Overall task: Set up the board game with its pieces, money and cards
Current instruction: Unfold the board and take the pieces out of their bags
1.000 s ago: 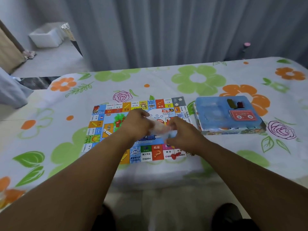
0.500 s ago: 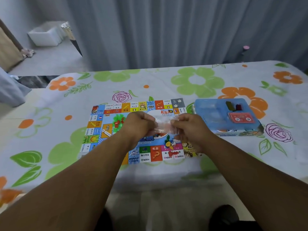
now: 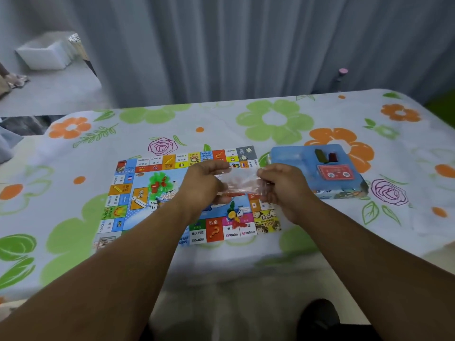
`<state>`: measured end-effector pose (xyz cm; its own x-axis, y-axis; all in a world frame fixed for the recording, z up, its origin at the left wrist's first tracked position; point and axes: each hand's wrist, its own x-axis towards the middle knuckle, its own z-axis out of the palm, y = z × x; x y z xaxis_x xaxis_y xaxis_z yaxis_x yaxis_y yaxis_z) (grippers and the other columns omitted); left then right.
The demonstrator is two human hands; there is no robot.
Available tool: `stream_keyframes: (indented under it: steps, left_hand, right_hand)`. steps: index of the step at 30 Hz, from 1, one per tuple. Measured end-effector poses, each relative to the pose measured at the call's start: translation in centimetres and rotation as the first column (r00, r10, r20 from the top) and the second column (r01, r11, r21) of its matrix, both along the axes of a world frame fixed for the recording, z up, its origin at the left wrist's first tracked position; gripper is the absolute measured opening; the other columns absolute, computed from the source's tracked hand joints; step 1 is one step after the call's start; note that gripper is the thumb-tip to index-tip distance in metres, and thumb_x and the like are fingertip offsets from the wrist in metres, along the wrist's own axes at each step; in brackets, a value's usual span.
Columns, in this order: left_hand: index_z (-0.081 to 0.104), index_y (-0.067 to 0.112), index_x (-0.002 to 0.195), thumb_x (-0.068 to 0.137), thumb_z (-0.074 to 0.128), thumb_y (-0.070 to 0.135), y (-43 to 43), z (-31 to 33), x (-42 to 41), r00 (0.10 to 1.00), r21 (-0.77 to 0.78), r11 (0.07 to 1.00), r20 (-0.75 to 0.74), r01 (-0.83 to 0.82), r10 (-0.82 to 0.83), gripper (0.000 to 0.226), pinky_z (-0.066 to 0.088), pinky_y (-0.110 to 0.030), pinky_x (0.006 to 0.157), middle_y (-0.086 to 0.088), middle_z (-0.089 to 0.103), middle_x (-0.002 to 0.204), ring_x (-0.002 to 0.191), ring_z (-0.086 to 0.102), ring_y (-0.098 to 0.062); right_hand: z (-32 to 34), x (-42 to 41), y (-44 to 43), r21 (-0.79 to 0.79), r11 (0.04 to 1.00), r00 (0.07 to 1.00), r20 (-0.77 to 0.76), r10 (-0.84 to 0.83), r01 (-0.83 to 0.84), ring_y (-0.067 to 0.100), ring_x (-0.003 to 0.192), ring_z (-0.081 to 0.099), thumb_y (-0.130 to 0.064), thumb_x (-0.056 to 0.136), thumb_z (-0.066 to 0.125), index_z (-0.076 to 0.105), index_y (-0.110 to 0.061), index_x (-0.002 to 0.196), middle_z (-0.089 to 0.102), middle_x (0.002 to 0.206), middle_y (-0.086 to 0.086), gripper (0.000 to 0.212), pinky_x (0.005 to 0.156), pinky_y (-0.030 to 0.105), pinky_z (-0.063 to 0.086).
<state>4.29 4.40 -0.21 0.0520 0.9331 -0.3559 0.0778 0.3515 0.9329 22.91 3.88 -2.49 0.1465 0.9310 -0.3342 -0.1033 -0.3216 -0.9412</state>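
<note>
As fingers of the left hand [image 3: 202,184] and right hand [image 3: 284,187] pinch the clear bag [image 3: 242,181], a hard pull may tear it.

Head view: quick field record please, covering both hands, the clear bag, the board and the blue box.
board: flat on the flowered tablecloth
blue box: right of board, holds red card deck
loose pieces: heap with a die near board's front edge
clear bag: held above the board, contents unclear
left hand: pinches bag's left end
right hand: pinches bag's right end
</note>
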Motion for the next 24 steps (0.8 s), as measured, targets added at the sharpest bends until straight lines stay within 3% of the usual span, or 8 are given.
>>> stream_keyframes:
  steps: [3, 6, 8, 13, 17, 24]
  left_hand:
    - [0.071, 0.012, 0.109, 0.087, 0.050, -0.018, 0.2, 0.0, 0.9, 1.000, -0.007, 1.000, 0.029, -0.010, 0.010, 0.043, 0.058, -0.030, 0.056, -0.007, 0.064, 0.120, 0.088, 0.070, -0.029]
    - [0.071, 0.013, 0.105, 0.089, 0.058, -0.010, 0.3, 0.0, 1.9, 0.999, 0.021, 1.000, 0.038, -0.020, 0.019, 0.031, 0.055, -0.028, 0.053, -0.013, 0.068, 0.112, 0.063, 0.069, -0.018]
    - [0.070, 0.012, 0.106, 0.089, 0.056, -0.012, 0.4, 0.0, 2.6, 0.999, 0.041, 0.999, 0.030, -0.036, 0.034, 0.032, 0.053, -0.025, 0.049, -0.015, 0.069, 0.108, 0.058, 0.069, -0.018]
    - [0.065, 0.007, 0.110, 0.092, 0.048, -0.014, 0.8, 0.0, 4.8, 0.994, 0.078, 0.993, 0.072, -0.084, 0.078, 0.032, 0.054, -0.025, 0.049, -0.011, 0.069, 0.109, 0.063, 0.069, -0.017]
    - [0.058, 0.005, 0.116, 0.096, 0.047, -0.010, 1.2, -0.5, 6.4, 0.979, 0.039, 0.984, 0.110, -0.175, 0.170, 0.027, 0.055, -0.030, 0.051, -0.016, 0.062, 0.108, 0.075, 0.067, -0.022]
    - [0.059, 0.005, 0.114, 0.092, 0.050, -0.010, 0.9, -0.8, 9.4, 0.992, 0.004, 0.995, 0.087, -0.097, 0.097, 0.028, 0.055, -0.026, 0.047, -0.015, 0.061, 0.106, 0.078, 0.067, -0.019]
  right_hand:
    - [0.1, 0.9, -0.1, 0.010, 0.999, 0.999, 0.019, -0.036, 0.036, 0.012, 0.046, 0.057, -0.008, 0.091, 0.069, 0.068, -0.007, 0.090, 0.061, 0.064, 0.003, 0.002, 0.047, 0.028, 0.051]
    - [0.3, 1.8, -0.1, 0.022, 0.999, 0.998, 0.032, -0.044, 0.044, 0.015, 0.048, 0.049, -0.008, 0.091, 0.070, 0.069, -0.005, 0.092, 0.058, 0.061, 0.003, 0.003, 0.046, 0.027, 0.044]
    - [0.5, 2.4, -0.2, 0.027, 0.999, 0.998, 0.041, -0.039, 0.038, 0.015, 0.048, 0.046, -0.006, 0.090, 0.069, 0.069, -0.004, 0.098, 0.058, 0.058, 0.002, 0.008, 0.044, 0.026, 0.040]
    - [1.1, 4.2, -0.5, 0.037, 0.997, 0.996, 0.064, -0.063, 0.061, 0.016, 0.049, 0.046, 0.000, 0.088, 0.065, 0.068, -0.003, 0.092, 0.057, 0.058, 0.004, 0.006, 0.044, 0.027, 0.039]
    - [1.4, 6.3, -0.1, 0.049, 0.972, 0.971, 0.055, -0.233, 0.231, 0.019, 0.050, 0.050, 0.001, 0.089, 0.062, 0.063, 0.002, 0.090, 0.053, 0.060, 0.010, 0.002, 0.046, 0.027, 0.045]
    - [1.3, 8.1, 0.8, 0.094, 0.945, 0.942, 0.094, -0.322, 0.314, 0.021, 0.060, 0.065, -0.003, 0.094, 0.066, 0.063, 0.007, 0.099, 0.060, 0.082, 0.022, 0.012, 0.060, 0.026, 0.059]
